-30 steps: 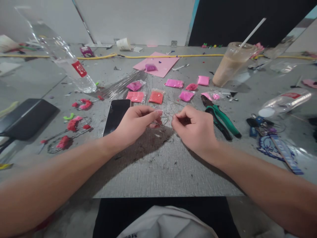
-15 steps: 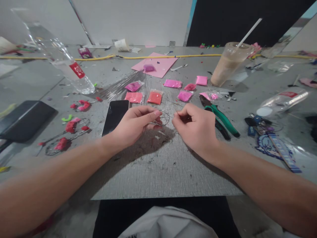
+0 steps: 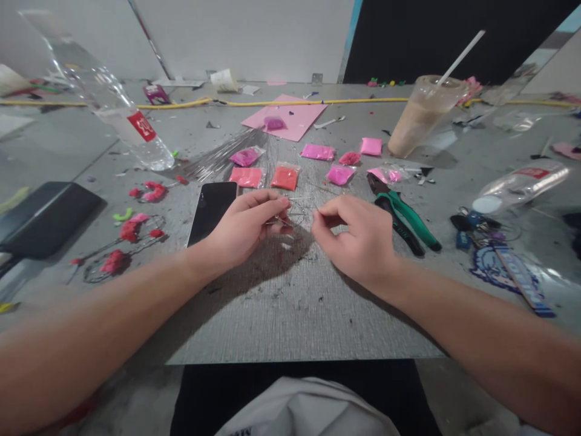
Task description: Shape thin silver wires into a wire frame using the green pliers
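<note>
My left hand (image 3: 249, 221) pinches a thin, bent silvery wire piece (image 3: 297, 214) between thumb and fingers, and its loose ends stick out to the right. Just across from it, my right hand (image 3: 354, 233) is closed with thumb and forefinger pressed together at the wire's right side. A fine strand seems to run into that pinch, though it is too thin to follow. Behind my left hand lies a black phone (image 3: 211, 209), partly covered by the fingers. Green-handled pliers (image 3: 406, 218) rest to the right of my right hand.
Several pink and red clay packets (image 3: 285, 177) lie beyond my hands, near a bundle of straight wires (image 3: 222, 154). Wire pieces with red clay (image 3: 131, 230) are at left. A water bottle (image 3: 140, 130), a drink cup (image 3: 420, 115) and keychains (image 3: 503, 266) stand or lie around.
The wire piece has turned in my left fingers, so its round loop now shows as several straight strands. My right hand has shifted slightly left and down.
</note>
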Tool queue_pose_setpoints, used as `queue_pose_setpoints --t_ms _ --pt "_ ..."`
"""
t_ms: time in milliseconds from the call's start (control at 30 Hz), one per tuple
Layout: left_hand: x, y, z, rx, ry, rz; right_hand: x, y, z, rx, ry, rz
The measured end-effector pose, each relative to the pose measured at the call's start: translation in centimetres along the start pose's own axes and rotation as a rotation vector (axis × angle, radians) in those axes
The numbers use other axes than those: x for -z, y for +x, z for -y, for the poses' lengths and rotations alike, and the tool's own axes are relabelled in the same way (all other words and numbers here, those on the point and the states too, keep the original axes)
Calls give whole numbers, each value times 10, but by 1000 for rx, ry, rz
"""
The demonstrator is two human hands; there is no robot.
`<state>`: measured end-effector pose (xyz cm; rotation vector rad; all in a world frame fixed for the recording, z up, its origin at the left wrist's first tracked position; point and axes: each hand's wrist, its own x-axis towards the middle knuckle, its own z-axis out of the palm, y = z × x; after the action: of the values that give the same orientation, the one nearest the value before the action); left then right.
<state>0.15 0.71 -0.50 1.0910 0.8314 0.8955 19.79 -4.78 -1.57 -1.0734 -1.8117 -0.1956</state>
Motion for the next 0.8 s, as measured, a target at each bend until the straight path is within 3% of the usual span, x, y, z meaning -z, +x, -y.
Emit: queue_pose_setpoints --t_ms 167,400,800 --pt "2 2 1 -12 -21 1 2 1 0 66 18 18" --pt "3 4 4 -52 11 -24 0 3 -3 18 24 37" --pt "5 6 7 -76 48 -3 -2 1 -9 4 78 -54"
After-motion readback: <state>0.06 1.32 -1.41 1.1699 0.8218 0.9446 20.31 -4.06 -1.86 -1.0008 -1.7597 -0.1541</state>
